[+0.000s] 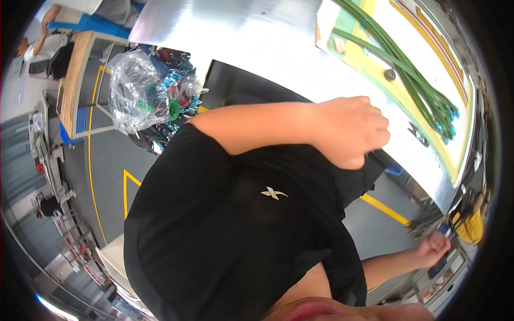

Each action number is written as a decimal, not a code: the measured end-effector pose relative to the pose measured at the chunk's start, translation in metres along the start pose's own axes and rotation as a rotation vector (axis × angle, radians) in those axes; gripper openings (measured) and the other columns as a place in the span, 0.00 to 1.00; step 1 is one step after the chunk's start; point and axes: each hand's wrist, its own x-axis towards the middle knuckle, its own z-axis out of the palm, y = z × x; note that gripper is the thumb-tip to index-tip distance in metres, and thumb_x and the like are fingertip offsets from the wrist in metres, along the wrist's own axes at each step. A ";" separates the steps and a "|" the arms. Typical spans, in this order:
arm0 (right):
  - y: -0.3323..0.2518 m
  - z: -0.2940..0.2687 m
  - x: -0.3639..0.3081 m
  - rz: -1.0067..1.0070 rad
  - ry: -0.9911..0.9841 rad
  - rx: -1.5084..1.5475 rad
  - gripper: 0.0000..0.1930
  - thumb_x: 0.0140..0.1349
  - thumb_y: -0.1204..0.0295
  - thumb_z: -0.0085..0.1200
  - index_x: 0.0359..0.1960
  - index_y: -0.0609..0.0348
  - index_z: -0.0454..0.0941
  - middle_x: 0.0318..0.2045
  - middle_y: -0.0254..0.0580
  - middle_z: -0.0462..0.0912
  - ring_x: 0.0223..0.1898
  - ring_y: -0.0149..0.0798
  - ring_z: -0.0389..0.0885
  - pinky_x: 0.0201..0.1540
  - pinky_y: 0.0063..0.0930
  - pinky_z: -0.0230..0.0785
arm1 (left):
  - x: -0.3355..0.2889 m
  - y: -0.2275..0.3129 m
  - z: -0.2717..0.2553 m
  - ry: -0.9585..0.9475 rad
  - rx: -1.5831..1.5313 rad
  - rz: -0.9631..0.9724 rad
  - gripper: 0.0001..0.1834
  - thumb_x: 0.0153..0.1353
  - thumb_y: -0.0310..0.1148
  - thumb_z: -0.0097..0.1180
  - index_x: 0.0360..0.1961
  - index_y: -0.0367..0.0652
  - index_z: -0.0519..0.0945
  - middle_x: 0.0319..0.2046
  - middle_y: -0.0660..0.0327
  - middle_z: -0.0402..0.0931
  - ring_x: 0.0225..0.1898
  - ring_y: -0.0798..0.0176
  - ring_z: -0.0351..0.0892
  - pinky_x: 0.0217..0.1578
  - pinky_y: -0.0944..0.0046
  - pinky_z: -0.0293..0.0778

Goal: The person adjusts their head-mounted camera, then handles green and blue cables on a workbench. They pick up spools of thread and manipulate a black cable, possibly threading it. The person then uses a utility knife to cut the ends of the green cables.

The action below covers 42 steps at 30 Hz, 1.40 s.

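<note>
My left hand (pixel 354 132) is curled into a fist over the near edge of the bright metal worktable (pixel 267 48), its forearm crossing my black shirt. Nothing sticks out of its fingers. Away to the lower right, my right hand (pixel 433 249) is closed beside a small blue-and-white piece (pixel 443 229) and a bundle of thin dark strands (pixel 424 223); whatever lies inside its fingers is hidden. Long green cables (pixel 399 61) with light-blue ends lie on the table, past the left hand. Small black snips (pixel 418 134) and a round black knob-like piece (pixel 390 75) rest close to them.
A clear plastic bag (pixel 134 88) of shiny blue scraps hangs at the table's left end. Farther left stands a wood-topped bench (pixel 75 80), with another person (pixel 45 51) behind it. Yellow-and-brown strips (pixel 428 40) line the board's far side. Something yellow (pixel 471 229) hangs at far right.
</note>
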 end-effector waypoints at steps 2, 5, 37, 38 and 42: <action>-0.129 -0.137 -0.016 -0.294 0.460 0.045 0.13 0.71 0.69 0.43 0.26 0.55 0.71 0.15 0.27 0.64 0.17 0.29 0.62 0.25 0.28 0.56 | -0.001 -0.005 0.001 -0.025 -0.070 0.021 0.12 0.41 0.28 0.58 0.30 0.43 0.75 0.28 0.58 0.70 0.33 0.51 0.72 0.38 0.54 0.68; -0.105 -0.077 -0.022 -0.460 0.473 -0.175 0.14 0.69 0.67 0.45 0.41 0.63 0.81 0.25 0.34 0.81 0.21 0.29 0.69 0.27 0.33 0.63 | -0.001 0.001 0.006 0.002 -0.043 0.007 0.13 0.39 0.26 0.57 0.30 0.43 0.73 0.28 0.58 0.68 0.32 0.50 0.71 0.38 0.54 0.67; 0.153 0.059 -0.092 0.586 -0.220 -0.442 0.11 0.67 0.67 0.58 0.26 0.53 0.77 0.18 0.28 0.72 0.19 0.25 0.67 0.21 0.25 0.58 | 0.014 0.008 0.021 -0.214 -0.039 0.005 0.15 0.35 0.26 0.57 0.30 0.42 0.72 0.30 0.56 0.71 0.34 0.49 0.73 0.41 0.53 0.69; 0.122 0.006 -0.069 0.517 0.073 -0.544 0.10 0.68 0.69 0.57 0.26 0.52 0.75 0.16 0.25 0.66 0.18 0.24 0.62 0.20 0.24 0.54 | 0.011 0.006 0.019 -0.198 -0.032 -0.007 0.15 0.35 0.25 0.57 0.30 0.42 0.72 0.30 0.55 0.71 0.34 0.49 0.73 0.41 0.53 0.69; -0.070 -0.259 -0.087 0.007 1.161 -0.221 0.06 0.70 0.71 0.43 0.38 0.52 0.74 0.15 0.23 0.58 0.16 0.25 0.53 0.22 0.26 0.50 | 0.007 -0.004 0.010 -0.201 -0.042 -0.011 0.16 0.35 0.25 0.57 0.30 0.42 0.72 0.30 0.55 0.70 0.33 0.48 0.72 0.41 0.53 0.69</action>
